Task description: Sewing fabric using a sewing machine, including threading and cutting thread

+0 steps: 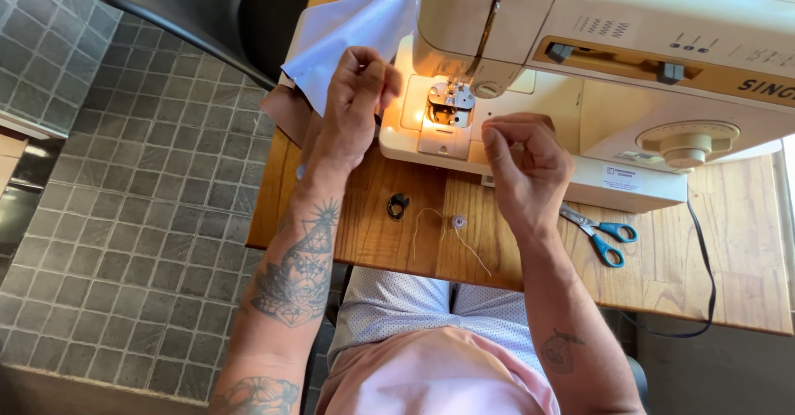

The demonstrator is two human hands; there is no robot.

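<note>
Head view looks straight down on a wooden desk (662,274) carrying a cream sewing machine (596,75). The machine lamp is lit, illuminating the needle area (451,100) for close work.

Left hand (352,108) is raised at the left end of the machine bed. Its fingertips are pinched together beside the needle area; a fine thread may be held there, but it is too thin to confirm. Right hand (526,166) sits in front of the machine bed, thumb and forefinger closed together, remaining fingers curled. The two pinches flank the needle area, a posture consistent with holding a thread taut across it.

White cloth (348,30) lies behind the left hand, draped toward the desk's far left corner, out of the feed path.

Near the front edge of the desk, between the forearms, lie a small black part (398,206), a clear bobbin (458,222) and a loose length of pale thread (431,229) running past the bobbin. Blue-handled scissors (600,237) rest just right of the right wrist, within easy reach. A black cable (708,274) runs from the machine toward the desk's front right corner.
</note>
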